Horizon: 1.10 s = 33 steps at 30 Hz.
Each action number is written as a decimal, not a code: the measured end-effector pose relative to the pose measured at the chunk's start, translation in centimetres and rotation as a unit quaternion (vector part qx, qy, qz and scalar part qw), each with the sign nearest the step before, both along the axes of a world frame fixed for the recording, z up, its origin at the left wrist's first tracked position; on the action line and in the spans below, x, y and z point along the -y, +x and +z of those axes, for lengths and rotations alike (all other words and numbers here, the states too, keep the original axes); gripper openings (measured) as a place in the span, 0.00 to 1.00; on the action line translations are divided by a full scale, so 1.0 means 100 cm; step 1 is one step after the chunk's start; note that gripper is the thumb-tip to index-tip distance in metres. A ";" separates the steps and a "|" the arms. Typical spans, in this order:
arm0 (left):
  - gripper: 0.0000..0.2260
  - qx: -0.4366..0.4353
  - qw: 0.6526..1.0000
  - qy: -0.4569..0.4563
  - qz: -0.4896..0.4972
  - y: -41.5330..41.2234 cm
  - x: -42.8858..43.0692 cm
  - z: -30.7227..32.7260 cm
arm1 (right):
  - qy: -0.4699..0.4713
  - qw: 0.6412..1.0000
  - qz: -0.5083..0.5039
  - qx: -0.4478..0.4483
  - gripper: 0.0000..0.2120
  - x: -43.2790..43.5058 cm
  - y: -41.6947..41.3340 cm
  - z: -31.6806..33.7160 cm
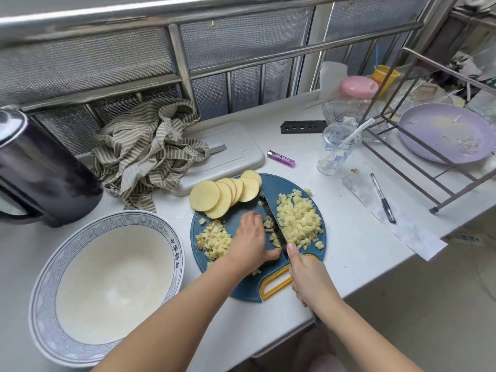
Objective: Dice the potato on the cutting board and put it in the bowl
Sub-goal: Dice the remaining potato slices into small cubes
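Potato in three states lies on the round blue cutting board (291, 183). A fan of overlapping round slices (222, 193) sits at the far left rim, a large heap of dice (299, 221) lies on the right half, and a smaller heap of dice (214, 238) lies on the left. All the potato seen is on the board.

The left hand (251, 240) rests between the two heaps, just right of the smaller one. Its fingers are curled down onto a few potato bits (268, 224) against the blade, and its thumb reaches toward the blade's heel. Its forearm comes in from the lower left, passing over the board's near left rim.

The right hand (308, 272) is wrapped round the handle of the knife (272, 221), hiding the handle, with one finger stretched forward to the blade's base. The blade stands on edge, running away from the person between the left hand and the large heap.

The board's yellow handle loop points to the counter's front edge, which is close. The bowl (43, 291) stands just left of the board, with a narrow strip of counter between them. A white tray (236, 149) with a striped cloth (150, 146) lies just behind the slices. Bare counter runs from the board's right rim to a pen (383, 198) on paper. A dark kettle (40, 167) stands behind the bowl.
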<state>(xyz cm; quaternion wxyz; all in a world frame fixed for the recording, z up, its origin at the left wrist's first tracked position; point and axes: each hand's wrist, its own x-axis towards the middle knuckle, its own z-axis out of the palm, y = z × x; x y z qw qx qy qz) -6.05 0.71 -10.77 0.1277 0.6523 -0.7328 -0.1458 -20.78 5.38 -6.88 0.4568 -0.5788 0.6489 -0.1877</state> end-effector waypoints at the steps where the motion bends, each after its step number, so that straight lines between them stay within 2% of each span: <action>1: 0.36 0.000 1.000 0.000 0.000 0.000 0.000 0.000 | -0.002 1.000 -0.001 -0.005 0.29 0.000 0.000 -0.001; 8: 0.34 0.003 1.000 0.008 -0.003 0.001 0.002 -0.001 | 0.009 1.000 -0.001 -0.015 0.28 0.001 0.000 -0.004; 14: 0.32 0.001 1.000 0.023 -0.013 0.004 0.006 0.002 | 0.011 0.998 0.011 -0.056 0.28 0.001 0.003 -0.007; 22: 0.33 0.005 0.999 0.025 -0.026 0.006 0.010 0.001 | -0.005 0.991 0.045 -0.128 0.33 0.001 0.010 -0.015; 24: 0.33 -0.007 0.999 0.027 -0.026 0.006 0.011 0.001 | -0.002 0.990 0.042 -0.135 0.31 0.000 0.011 -0.016; 29: 0.33 -0.015 0.999 0.023 -0.023 0.006 0.008 0.001 | 0.044 0.994 0.007 -0.104 0.31 0.003 0.007 -0.018; 33: 0.34 -0.006 0.999 0.026 -0.028 0.006 0.009 0.002 | 0.094 0.994 -0.057 -0.001 0.26 0.004 0.005 -0.020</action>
